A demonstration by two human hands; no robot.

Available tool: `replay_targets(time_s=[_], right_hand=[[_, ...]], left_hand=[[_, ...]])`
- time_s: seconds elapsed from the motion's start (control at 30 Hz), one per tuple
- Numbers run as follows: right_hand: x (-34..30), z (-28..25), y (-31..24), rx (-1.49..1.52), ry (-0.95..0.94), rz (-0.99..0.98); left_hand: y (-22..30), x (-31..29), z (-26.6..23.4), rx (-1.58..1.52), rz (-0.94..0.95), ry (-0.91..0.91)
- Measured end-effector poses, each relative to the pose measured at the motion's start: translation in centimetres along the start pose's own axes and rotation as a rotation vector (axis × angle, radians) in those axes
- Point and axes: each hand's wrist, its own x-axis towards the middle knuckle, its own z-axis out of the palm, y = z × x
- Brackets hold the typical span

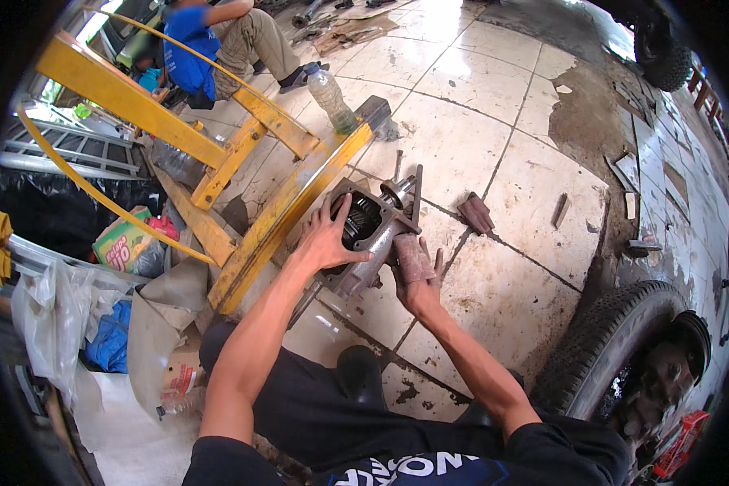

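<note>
A grey metal gearbox housing [356, 278] sits on the tiled floor in front of me, dark toothed gears [363, 219] showing through its opening. My left hand [326, 240] grips the housing's left side, fingers and thumb spread along the rim of the opening. A bright shaft end [396, 193] sticks out at the far side. On the right, my right hand [421, 285] is closed around a worn reddish-brown piece [413, 257], held against the housing; its exact kind is unclear. A similar brown folded piece [476, 213] lies on the tiles to the right.
A yellow steel frame [296, 215] stands close on the left, with a plastic bottle [330, 97] by its far end. At lower right is a large tyre [616, 344]. Plastic sheets [65, 324] and bags crowd the left. Another person [219, 49] sits at the far left.
</note>
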Motion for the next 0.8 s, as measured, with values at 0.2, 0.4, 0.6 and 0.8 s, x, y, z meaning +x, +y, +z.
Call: replay_targets(time_s=[0.2,0.4,0.6,0.8], right_hand=[[0.1,-0.8,-3.5,-0.09,0.022,-0.073],[3.9,-4.6,-1.6,0.329,0.138,0.043],[2.8,-3.3,-0.4,0.417,0.182,0.195],[-0.1,-1.0,-2.8,0.03,0.045,0.107]], left_hand=[[-0.1,0.3,0.6,-0.021,-0.001,0.029],[-0.1,0.3,0.7,-0.028,-0.036,0.026],[-0.2,0.4,1.3,-0.024,-0.028,0.063],[-0.1,0.5,1.6,-0.025,-0.044,0.067]])
